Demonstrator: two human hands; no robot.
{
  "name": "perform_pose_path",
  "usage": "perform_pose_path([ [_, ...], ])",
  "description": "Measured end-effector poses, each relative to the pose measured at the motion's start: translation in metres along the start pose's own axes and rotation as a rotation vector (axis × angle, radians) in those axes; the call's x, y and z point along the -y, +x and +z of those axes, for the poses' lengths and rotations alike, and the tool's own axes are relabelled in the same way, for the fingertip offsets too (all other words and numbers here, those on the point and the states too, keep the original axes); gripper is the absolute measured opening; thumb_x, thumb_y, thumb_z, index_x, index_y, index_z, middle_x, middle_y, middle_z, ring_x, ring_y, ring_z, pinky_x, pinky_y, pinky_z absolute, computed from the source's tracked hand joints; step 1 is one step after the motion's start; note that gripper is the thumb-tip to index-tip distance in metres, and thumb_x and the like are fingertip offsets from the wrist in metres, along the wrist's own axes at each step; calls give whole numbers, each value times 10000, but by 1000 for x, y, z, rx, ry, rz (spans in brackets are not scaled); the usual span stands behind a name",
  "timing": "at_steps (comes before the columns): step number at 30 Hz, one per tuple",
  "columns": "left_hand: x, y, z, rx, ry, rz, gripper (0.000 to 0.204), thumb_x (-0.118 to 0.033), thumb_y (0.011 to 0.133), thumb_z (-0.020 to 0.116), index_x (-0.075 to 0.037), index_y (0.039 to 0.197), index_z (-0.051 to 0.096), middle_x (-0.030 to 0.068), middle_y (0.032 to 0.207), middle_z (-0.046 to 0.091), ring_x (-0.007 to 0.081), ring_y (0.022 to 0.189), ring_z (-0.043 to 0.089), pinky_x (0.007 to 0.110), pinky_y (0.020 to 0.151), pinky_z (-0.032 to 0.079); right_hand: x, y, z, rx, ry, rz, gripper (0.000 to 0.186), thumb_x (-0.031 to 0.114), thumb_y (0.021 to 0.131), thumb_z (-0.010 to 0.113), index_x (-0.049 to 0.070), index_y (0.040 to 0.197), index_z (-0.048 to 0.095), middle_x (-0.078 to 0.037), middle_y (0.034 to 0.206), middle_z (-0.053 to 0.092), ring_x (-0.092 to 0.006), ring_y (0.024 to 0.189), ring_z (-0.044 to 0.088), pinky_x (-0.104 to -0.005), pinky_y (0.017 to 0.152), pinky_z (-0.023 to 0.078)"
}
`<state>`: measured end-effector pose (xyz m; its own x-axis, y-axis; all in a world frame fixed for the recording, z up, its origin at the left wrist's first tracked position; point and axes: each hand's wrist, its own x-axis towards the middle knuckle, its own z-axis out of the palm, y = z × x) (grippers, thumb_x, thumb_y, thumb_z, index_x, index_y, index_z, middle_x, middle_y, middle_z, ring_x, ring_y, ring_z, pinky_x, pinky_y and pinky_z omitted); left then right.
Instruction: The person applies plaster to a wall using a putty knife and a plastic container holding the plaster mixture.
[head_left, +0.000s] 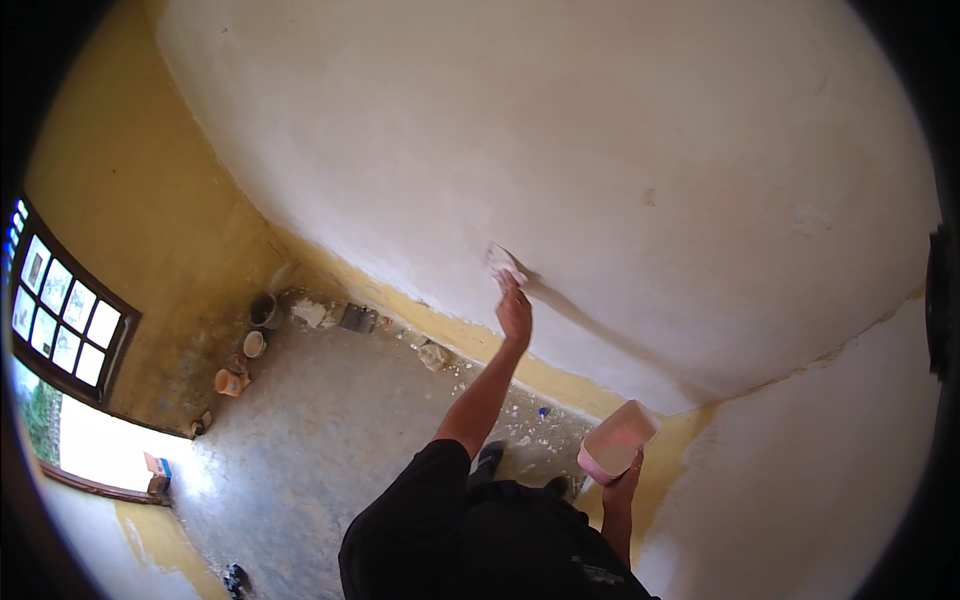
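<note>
Coating work, apparently well along

At left, one yellow wall (130,180) is seemingly awaiting coating; at least three containers (229,383) are standing by the floor's (300,450) left edge. Centrally, the left hand (515,315) is pinching one scraper (503,261) at the pale wall (600,150), looking mostly covered; a yellow strip (430,320) is remaining along the floor's far edge. Rightward, the right hand (625,482) is clutching one pink tub (600,469).

The one view looks down and forward from the person's head, through the left of two side-by-side fisheye cameras. Its lower edge takes in the black shirt (490,545) close up; the left hand (515,315) and right hand (623,484) show above it. It faces the pale wall (600,140) across the top, catching the floor (310,450) farther below and a window (66,309) at the curved left rim.
</note>
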<state>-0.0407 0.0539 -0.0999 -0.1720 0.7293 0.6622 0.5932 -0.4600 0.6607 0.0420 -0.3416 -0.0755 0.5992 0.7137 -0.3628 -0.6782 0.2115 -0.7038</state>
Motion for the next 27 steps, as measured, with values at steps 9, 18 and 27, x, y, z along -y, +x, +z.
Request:
perform_pose_path([
  [9,11,-137,-27,427,-210,-174,344,-41,884,528,-6,1221,586,242,1131,627,386,927,645,408,698,537,-5,1,-36,-152,-35,-65,533,436,1008,378,57,1382,381,-105,1329,494,-265,1237,487,-427,1055,398],
  [18,71,43,-4,240,-830,-1108,172,26,783,469,110,840,608,135,809,605,194,672,606,342,543,561,-13,4,-19,-123,32,-72,518,413,987,440,32,1338,419,-131,1276,532,-283,1187,531,-441,1014,432],
  [27,-58,112,-103,329,-1051,-828,235,41,838,523,72,1050,621,148,980,649,204,826,667,353,735,596,-3,0,-19,-100,-8,-59,523,419,980,447,26,1325,424,-130,1269,531,-289,1185,528,-442,994,448],
])
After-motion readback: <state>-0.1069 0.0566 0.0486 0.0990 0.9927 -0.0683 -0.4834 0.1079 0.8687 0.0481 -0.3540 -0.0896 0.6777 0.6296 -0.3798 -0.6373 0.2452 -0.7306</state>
